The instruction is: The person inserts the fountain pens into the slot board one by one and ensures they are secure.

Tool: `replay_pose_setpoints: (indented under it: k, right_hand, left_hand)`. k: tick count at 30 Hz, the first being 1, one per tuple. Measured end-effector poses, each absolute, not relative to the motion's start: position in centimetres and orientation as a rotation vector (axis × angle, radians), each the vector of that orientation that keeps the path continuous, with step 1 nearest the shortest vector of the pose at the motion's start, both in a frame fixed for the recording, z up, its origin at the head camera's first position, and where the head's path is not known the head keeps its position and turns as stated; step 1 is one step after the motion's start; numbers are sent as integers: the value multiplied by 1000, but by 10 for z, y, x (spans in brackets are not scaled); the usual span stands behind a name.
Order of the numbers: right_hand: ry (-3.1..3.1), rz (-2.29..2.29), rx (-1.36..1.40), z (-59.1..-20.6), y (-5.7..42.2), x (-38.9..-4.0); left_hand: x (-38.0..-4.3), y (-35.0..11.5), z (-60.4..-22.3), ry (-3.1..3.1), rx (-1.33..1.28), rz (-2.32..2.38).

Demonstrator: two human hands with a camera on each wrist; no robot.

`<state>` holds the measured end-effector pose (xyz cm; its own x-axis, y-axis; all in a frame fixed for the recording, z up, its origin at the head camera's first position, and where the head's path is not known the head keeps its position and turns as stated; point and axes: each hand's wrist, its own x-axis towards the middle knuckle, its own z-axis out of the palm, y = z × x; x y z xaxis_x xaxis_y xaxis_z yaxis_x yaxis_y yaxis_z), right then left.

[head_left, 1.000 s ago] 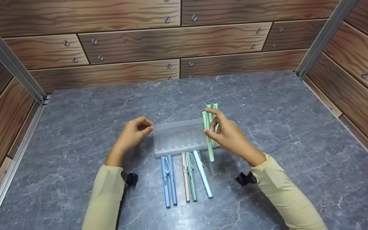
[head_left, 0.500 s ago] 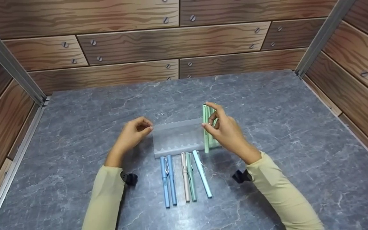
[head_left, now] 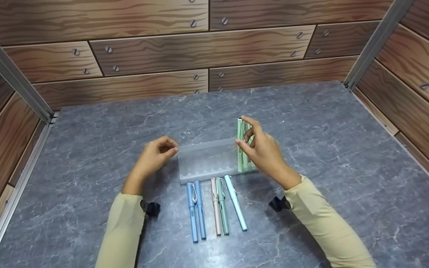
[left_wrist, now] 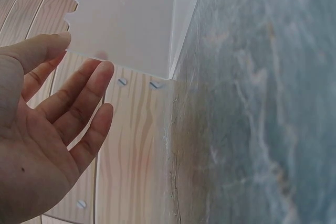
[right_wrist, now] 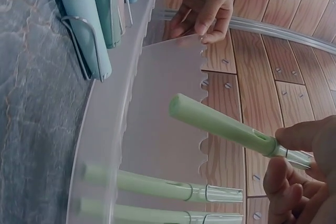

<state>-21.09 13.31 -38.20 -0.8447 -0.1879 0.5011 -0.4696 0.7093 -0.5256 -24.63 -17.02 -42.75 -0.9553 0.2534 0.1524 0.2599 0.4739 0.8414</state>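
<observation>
A clear frosted pen tray (head_left: 207, 158) with scalloped edges rests on the table, tipped toward neither side in the head view. At its left end, my left hand (head_left: 155, 154) pinches the edge between thumb and forefinger; the other fingers (left_wrist: 79, 103) spread loosely below. My right hand (head_left: 268, 154) holds a light green pen (right_wrist: 220, 127) by its clip end, over the tray's right part. Two more light green pens lie side by side in the tray, one of them a matching pen (right_wrist: 152, 184) nearest the held one. My right hand partly hides them in the head view.
In front of the tray lie two blue pens (head_left: 193, 212), a beige pen (head_left: 216, 208), a dark green pen (head_left: 223, 212) and a light blue pen (head_left: 237, 204). Wood-patterned walls (head_left: 199, 48) enclose the grey marbled table (head_left: 106, 130) at the back and sides.
My right hand has carried the light green pen away from me, from overhanging the tray's front edge to nearly level with the other green pens. My left hand has stayed at the tray's left edge.
</observation>
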Motion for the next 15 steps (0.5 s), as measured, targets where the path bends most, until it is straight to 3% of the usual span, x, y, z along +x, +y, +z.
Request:
replay_pose_setpoints:
  k: [15]
  right_hand:
    - [-2391,730,513,-404,131,-222]
  left_hand:
    - [-246,-170,-428,-2674,-460,-1532]
